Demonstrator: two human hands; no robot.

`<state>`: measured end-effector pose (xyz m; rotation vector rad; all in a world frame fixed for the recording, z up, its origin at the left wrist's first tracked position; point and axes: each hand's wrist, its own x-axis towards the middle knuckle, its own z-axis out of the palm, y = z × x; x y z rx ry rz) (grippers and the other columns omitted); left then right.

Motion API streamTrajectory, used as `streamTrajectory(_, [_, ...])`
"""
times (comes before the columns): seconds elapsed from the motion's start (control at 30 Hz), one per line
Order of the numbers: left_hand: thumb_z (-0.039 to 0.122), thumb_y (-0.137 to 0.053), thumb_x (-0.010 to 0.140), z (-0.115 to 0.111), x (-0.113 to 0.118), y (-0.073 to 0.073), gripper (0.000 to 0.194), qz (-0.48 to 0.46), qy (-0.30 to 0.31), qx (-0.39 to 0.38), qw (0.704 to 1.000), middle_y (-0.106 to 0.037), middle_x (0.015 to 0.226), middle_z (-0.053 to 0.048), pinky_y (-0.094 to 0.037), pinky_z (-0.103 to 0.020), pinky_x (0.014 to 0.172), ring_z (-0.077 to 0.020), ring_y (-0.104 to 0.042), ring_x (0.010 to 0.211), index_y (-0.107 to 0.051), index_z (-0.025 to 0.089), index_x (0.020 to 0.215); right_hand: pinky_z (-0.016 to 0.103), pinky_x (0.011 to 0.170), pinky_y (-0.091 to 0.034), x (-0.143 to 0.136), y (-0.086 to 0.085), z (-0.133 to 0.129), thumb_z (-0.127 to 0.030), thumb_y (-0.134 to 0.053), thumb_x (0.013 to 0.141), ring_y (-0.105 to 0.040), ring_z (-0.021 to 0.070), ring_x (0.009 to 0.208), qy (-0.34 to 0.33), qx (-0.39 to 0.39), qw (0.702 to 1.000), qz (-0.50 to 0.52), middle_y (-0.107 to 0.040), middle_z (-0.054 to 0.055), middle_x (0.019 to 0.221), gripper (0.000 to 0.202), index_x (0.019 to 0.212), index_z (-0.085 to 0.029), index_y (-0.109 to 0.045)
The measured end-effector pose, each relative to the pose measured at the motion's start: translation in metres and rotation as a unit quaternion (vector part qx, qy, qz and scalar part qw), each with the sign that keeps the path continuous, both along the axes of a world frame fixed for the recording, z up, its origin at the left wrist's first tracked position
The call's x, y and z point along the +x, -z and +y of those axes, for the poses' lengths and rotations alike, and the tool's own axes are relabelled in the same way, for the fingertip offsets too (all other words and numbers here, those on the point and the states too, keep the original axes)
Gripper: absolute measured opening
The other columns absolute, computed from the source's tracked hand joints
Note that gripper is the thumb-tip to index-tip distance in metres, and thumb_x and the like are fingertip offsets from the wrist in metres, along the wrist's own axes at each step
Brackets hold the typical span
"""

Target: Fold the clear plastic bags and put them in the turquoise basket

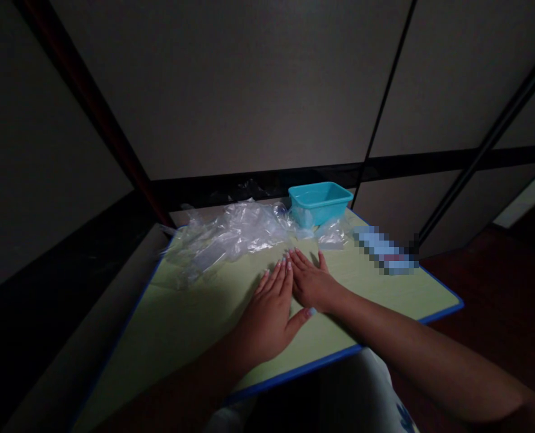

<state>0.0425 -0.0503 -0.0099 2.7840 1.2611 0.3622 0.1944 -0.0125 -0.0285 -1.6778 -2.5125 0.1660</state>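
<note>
My left hand (269, 319) lies flat on the pale green table (195, 325), fingers stretched out and thumb apart. Close beside it, my right hand (312, 284) also rests flat, its fingertips meeting those of the left. Neither hand holds anything. Beyond my fingers spreads a heap of crumpled clear plastic bags (244, 228) across the table's far left and middle. A smaller clear plastic bag (333, 233) lies just past my right fingertips, in front of a turquoise plastic basket (321, 204).
On the right side of the table lies a light blue, pixelated flat item (384, 251). Blue edging (439, 311) runs round the tabletop. Behind the table stand panelled doors (249, 90) with dark strips. A dark red floor (497, 288) shows at right.
</note>
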Motion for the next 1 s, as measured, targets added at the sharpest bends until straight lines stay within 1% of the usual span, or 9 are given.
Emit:
streamTrajectory(0.1, [0.054, -0.024, 0.089, 0.002, 0.0, 0.004, 0.07, 0.013, 0.0, -0.037, 0.999, -0.02, 0.146, -0.018, -0.018, -0.043, 0.11, -0.0262, -0.014, 0.136, -0.027, 0.003, 0.137, 0.061, 0.102, 0.005, 0.0, 0.001, 0.0, -0.033, -0.019, 0.09, -0.008, 0.0256, 0.137, 0.008, 0.008, 1.0, -0.01, -0.012, 0.011, 0.148, 0.058, 0.143, -0.008, -0.016])
streamTrajectory(0.2, [0.055, -0.022, 0.09, 0.001, 0.001, 0.005, 0.071, 0.018, -0.001, -0.064, 0.998, -0.019, 0.146, -0.019, -0.018, -0.042, 0.11, -0.0261, -0.014, 0.135, -0.027, 0.003, 0.137, 0.061, 0.102, 0.006, 0.0, 0.0, 0.0, -0.033, -0.018, 0.09, -0.008, 0.0252, 0.137, 0.006, 0.006, 1.0, -0.012, -0.011, 0.01, 0.148, 0.058, 0.143, -0.008, -0.014])
streamTrajectory(0.33, [0.055, -0.019, 0.09, -0.002, 0.003, 0.004, 0.073, 0.035, -0.008, -0.086, 0.996, -0.016, 0.146, -0.02, -0.017, -0.042, 0.11, -0.0266, -0.011, 0.136, -0.024, 0.0, 0.138, 0.061, 0.102, 0.005, 0.0, -0.001, 0.0, -0.034, -0.018, 0.09, -0.007, 0.0254, 0.137, 0.004, -0.002, 1.0, -0.012, -0.01, 0.009, 0.149, 0.059, 0.143, -0.01, -0.013])
streamTrajectory(0.43, [0.056, -0.019, 0.089, -0.002, 0.004, 0.004, 0.076, 0.046, -0.015, -0.1, 0.994, -0.014, 0.146, -0.021, -0.016, -0.043, 0.11, -0.0277, -0.01, 0.135, -0.023, -0.001, 0.138, 0.06, 0.102, 0.006, 0.0, -0.001, 0.0, -0.035, -0.018, 0.09, -0.007, 0.0246, 0.137, 0.005, 0.001, 1.0, -0.01, -0.011, 0.009, 0.149, 0.059, 0.143, -0.01, -0.013])
streamTrajectory(0.57, [0.058, -0.017, 0.089, -0.002, 0.004, 0.006, 0.078, 0.033, -0.026, -0.115, 0.993, -0.012, 0.147, -0.021, -0.014, -0.044, 0.11, -0.029, -0.007, 0.136, -0.021, 0.0, 0.139, 0.06, 0.102, 0.007, 0.0, 0.002, 0.002, -0.035, -0.018, 0.09, -0.005, 0.0238, 0.137, 0.007, 0.002, 1.0, -0.015, -0.01, 0.008, 0.149, 0.059, 0.144, -0.012, -0.012])
streamTrajectory(0.67, [0.059, -0.017, 0.089, -0.002, 0.004, 0.006, 0.077, 0.011, -0.037, -0.125, 0.991, -0.01, 0.147, -0.019, -0.015, -0.045, 0.109, -0.0307, -0.004, 0.135, -0.015, 0.003, 0.141, 0.061, 0.102, 0.004, 0.0, 0.002, 0.003, -0.037, -0.02, 0.089, -0.003, 0.0254, 0.137, 0.003, -0.007, 1.0, -0.026, -0.008, 0.009, 0.149, 0.061, 0.144, -0.012, -0.01])
streamTrajectory(0.8, [0.058, -0.015, 0.09, -0.002, 0.004, 0.001, 0.072, -0.005, -0.05, -0.133, 0.99, -0.014, 0.148, -0.016, -0.016, -0.049, 0.107, -0.0326, -0.004, 0.135, -0.008, 0.01, 0.144, 0.064, 0.1, 0.002, 0.002, 0.0, 0.003, -0.039, -0.024, 0.088, -0.001, 0.0269, 0.137, -0.013, -0.014, 0.999, -0.034, -0.005, 0.01, 0.149, 0.065, 0.144, -0.01, -0.008])
streamTrajectory(0.9, [0.056, -0.016, 0.091, -0.002, 0.003, -0.003, 0.067, 0.003, -0.054, -0.131, 0.99, -0.019, 0.147, -0.014, -0.017, -0.051, 0.107, -0.0327, -0.007, 0.135, -0.01, 0.016, 0.144, 0.064, 0.1, 0.0, 0.002, -0.003, 0.002, -0.036, -0.027, 0.087, 0.0, 0.0265, 0.137, -0.021, -0.02, 0.999, -0.04, -0.004, 0.011, 0.149, 0.066, 0.144, -0.009, -0.007])
streamTrajectory(1.0, [0.047, -0.025, 0.091, -0.001, 0.0, -0.002, 0.06, 0.029, -0.065, -0.104, 0.992, -0.024, 0.146, -0.015, -0.019, -0.05, 0.106, -0.0316, -0.015, 0.134, -0.016, 0.017, 0.143, 0.063, 0.101, -0.001, 0.001, -0.006, 0.0, -0.034, -0.023, 0.088, -0.001, 0.0252, 0.137, -0.012, -0.024, 0.999, -0.036, -0.005, 0.01, 0.149, 0.062, 0.144, -0.01, -0.007])
